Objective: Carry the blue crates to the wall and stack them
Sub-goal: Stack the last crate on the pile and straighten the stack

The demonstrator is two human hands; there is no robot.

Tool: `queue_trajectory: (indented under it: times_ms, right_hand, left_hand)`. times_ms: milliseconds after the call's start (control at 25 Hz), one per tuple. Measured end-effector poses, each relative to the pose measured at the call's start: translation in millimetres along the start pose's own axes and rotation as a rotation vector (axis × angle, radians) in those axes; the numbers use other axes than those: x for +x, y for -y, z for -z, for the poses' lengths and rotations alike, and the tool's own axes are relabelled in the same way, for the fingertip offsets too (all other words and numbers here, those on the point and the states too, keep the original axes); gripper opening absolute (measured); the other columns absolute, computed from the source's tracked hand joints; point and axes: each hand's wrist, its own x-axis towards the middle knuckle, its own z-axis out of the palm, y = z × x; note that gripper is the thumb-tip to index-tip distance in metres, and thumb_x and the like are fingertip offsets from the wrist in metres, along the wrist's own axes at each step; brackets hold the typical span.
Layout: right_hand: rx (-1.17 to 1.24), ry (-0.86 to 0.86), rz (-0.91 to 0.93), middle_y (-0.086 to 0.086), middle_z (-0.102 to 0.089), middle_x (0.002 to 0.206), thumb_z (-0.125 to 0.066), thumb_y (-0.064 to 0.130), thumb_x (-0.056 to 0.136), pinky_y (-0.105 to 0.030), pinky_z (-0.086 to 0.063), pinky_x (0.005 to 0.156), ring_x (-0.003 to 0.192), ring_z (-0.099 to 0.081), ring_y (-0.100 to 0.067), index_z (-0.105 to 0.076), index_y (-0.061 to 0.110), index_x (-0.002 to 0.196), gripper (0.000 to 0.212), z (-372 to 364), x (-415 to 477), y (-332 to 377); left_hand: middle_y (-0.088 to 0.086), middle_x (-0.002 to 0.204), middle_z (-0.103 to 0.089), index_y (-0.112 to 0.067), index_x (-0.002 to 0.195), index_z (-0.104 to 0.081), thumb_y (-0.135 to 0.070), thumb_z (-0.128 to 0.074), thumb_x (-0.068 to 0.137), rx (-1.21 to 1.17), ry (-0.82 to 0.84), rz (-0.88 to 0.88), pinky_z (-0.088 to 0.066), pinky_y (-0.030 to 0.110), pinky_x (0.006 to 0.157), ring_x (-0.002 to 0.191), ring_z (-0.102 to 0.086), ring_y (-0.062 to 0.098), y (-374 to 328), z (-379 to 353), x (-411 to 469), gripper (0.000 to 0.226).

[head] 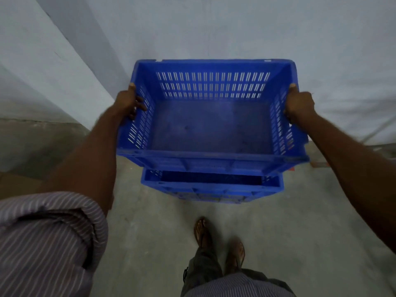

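**Held out at twelve o'clock**

We grip the upper blue crate [212, 125], left hand [128, 102] at nine o'clock, right hand [300, 105] at three, both curled round the rim. Below it, at six, a second blue crate [212, 187] sits on the floor [150, 232] by the wall [235, 28].

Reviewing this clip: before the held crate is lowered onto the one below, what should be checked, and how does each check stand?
1. Left hand grips the side of the upper blue slotted plastic crate: ok.
2. Right hand grips the opposite side: ok.
3. Upper crate empty: ok.
4. Lower blue plastic crate sits on the grey concrete floor by the white wall: ok.
5. Corners lined up over the lower crate: cannot tell, mostly hidden.
6. Sandalled feet apart from the lower crate: ok.
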Motion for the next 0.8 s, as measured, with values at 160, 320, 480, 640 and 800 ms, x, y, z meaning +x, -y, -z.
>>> queue_trajectory:
  times_ms: [160, 320, 480, 640, 800]
  right_hand:
    - [0.009, 0.059, 0.019, -0.026, -0.064, 0.127, -0.033, 0.075, 0.082, -0.047, -0.053, 0.091, 0.102, -0.065, -0.031, -0.059, -0.002, 0.130, 0.094, 8, 17, 6]
    - [-0.032, 0.043, 0.003, -0.020, -0.064, 0.111, -0.032, 0.072, 0.088, -0.047, -0.054, 0.089, 0.097, -0.064, -0.034, -0.057, -0.003, 0.130, 0.089, 10, 1, -6]
    - [-0.039, -0.009, -0.021, -0.022, -0.061, 0.131, -0.034, 0.068, 0.093, -0.048, -0.052, 0.096, 0.109, -0.064, -0.035, -0.052, -0.001, 0.137, 0.084, 14, -14, -5]
    - [-0.113, -0.037, 0.031, -0.023, -0.058, 0.136, -0.034, 0.064, 0.097, -0.051, -0.053, 0.097, 0.117, -0.062, -0.041, -0.049, 0.000, 0.139, 0.078, 15, -34, -3]
    - [-0.106, -0.038, 0.005, -0.025, -0.063, 0.127, -0.034, 0.069, 0.091, -0.044, -0.054, 0.066, 0.097, -0.066, -0.037, -0.054, -0.002, 0.133, 0.085, 23, -33, -19]
  left_hand:
    - [0.008, 0.064, -0.068, -0.013, 0.084, -0.051, -0.059, -0.021, 0.106, -0.051, -0.005, 0.068, -0.031, 0.011, 0.033, 0.024, -0.035, 0.010, 20, -3, -19, 0.059]
    - [0.006, 0.060, -0.068, -0.011, 0.085, -0.053, -0.060, -0.022, 0.105, -0.023, -0.032, 0.043, -0.033, 0.011, 0.033, 0.025, -0.038, 0.012, 19, -1, -23, 0.061]
    - [0.008, 0.064, -0.068, -0.012, 0.087, -0.050, -0.060, -0.023, 0.105, -0.044, -0.002, 0.060, -0.034, 0.012, 0.035, 0.026, -0.038, 0.011, 31, -2, -33, 0.058]
    - [0.005, 0.055, -0.067, -0.013, 0.083, -0.048, -0.060, -0.022, 0.105, -0.090, 0.008, 0.041, -0.032, 0.011, 0.036, 0.028, -0.036, 0.010, 45, -4, -48, 0.058]
    - [0.000, 0.046, -0.065, -0.013, 0.082, -0.049, -0.059, -0.022, 0.106, -0.069, 0.010, 0.039, -0.031, 0.012, 0.036, 0.030, -0.036, 0.011, 37, -3, -52, 0.059]
